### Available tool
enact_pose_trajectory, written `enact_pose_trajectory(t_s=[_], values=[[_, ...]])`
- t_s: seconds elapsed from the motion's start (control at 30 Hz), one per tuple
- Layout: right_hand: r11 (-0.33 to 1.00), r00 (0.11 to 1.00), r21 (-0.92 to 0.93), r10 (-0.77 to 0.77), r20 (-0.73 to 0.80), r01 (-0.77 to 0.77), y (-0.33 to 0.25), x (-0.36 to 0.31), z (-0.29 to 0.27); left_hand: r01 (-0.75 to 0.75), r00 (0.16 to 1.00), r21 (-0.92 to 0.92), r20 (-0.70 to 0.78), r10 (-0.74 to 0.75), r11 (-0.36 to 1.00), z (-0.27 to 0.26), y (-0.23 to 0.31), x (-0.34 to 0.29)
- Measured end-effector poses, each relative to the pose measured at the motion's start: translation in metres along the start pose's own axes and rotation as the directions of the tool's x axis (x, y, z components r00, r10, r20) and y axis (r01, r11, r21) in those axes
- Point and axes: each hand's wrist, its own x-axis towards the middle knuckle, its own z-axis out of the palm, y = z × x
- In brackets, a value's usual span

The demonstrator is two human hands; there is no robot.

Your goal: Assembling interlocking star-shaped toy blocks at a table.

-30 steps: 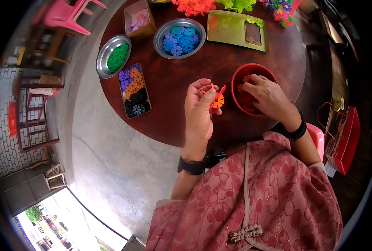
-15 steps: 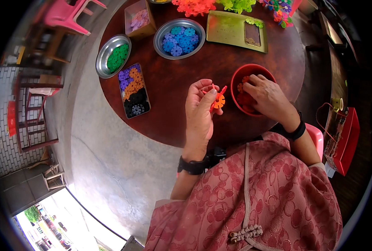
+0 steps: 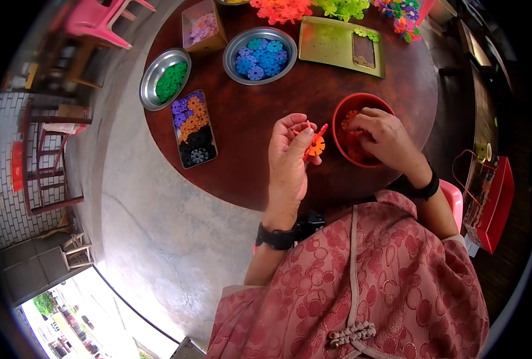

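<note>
My left hand (image 3: 287, 157) is raised over the near part of the table, its thumb and fingers closed on a small cluster of snowflake discs (image 3: 317, 145). One notched orange disc faces up, with red ones joined to it edge-on. To its right stands a red bowl (image 3: 336, 133) holding loose red and orange-red discs (image 3: 351, 118). My right hand (image 3: 390, 139) reaches over the bowl's right rim with curled fingers down among those discs. Its fingertips are partly hidden, so any disc between them cannot be made out.
On the round brown table (image 3: 248, 131) stand a metal bowl of blue discs (image 3: 260, 58), another of green discs (image 3: 170, 81), a sectioned tray (image 3: 197, 134), a box of pink discs (image 3: 201, 29) and a gold tray (image 3: 332, 48). Assembled disc clusters (image 3: 281, 9) sit at the far edge.
Inside the red bowl my right hand has shifted slightly and its fingers have curled in more. My left hand still holds the cluster; the whole view has moved a little.
</note>
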Motion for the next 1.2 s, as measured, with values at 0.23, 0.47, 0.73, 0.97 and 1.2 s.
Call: enact_pose_trajectory(t_s=[0.23,0.47,0.73,0.97,1.2], values=[[0.747,0.952,0.600,0.293,0.087,-0.285,-0.007,0.001,-0.015,0.005,1.000,-0.010,-0.008,-0.006,1.000,0.000,-0.001,0.000],[0.653,0.943,0.698,0.317,0.101,-0.294,-0.004,-0.001,-0.012,0.031,0.999,-0.040,0.033,-0.029,0.999,0.004,-0.001,-0.001],[0.776,0.954,0.573,0.299,0.032,-0.263,-0.001,-0.002,-0.005,0.060,0.998,-0.016,0.032,-0.060,0.998,0.004,-0.002,-0.001],[0.947,0.981,0.286,0.174,-0.082,-0.144,-0.005,0.001,-0.006,0.066,0.997,-0.027,0.031,-0.065,0.997,0.005,-0.001,-0.002],[0.950,0.986,0.293,0.139,-0.091,-0.107,-0.007,0.001,-0.007,0.070,0.997,-0.017,0.038,-0.069,0.997,0.005,-0.002,-0.002]])
